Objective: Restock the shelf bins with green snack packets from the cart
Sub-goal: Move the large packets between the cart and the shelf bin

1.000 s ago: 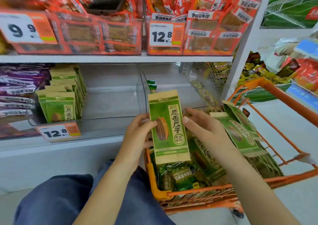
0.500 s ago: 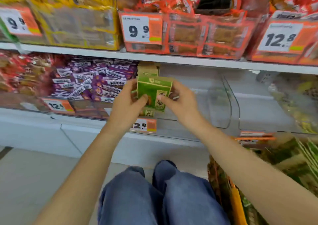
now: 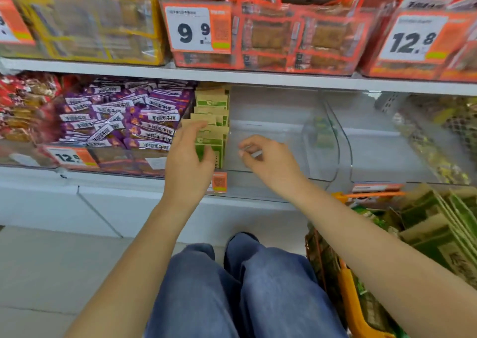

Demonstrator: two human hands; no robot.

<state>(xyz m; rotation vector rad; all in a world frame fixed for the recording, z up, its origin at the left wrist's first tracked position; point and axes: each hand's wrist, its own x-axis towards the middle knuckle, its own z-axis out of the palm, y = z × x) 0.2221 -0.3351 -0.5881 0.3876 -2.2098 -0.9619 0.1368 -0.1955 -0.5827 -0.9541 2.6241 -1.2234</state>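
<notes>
A row of green snack packets (image 3: 212,99) stands upright at the left end of a clear plastic shelf bin (image 3: 284,128). My left hand (image 3: 189,158) holds the front packet (image 3: 216,141), thumb across its face and fingers at its top left edge. My right hand (image 3: 269,158) hovers just right of the row, in front of the bin, fingers loosely curled and holding nothing. More green packets (image 3: 433,234) lie in the orange cart (image 3: 352,301) at the lower right.
Purple packets (image 3: 124,115) fill the bin to the left, behind a 12.8 price tag (image 3: 69,157). A second clear bin (image 3: 387,141) sits to the right. Orange packs (image 3: 296,35) crowd the shelf above. My knees in jeans (image 3: 232,286) are below the shelf edge.
Both hands carried a green packet from the cart to the shelf row. The packet now stands at the front of the row, and my right hand has let go and drawn right.
</notes>
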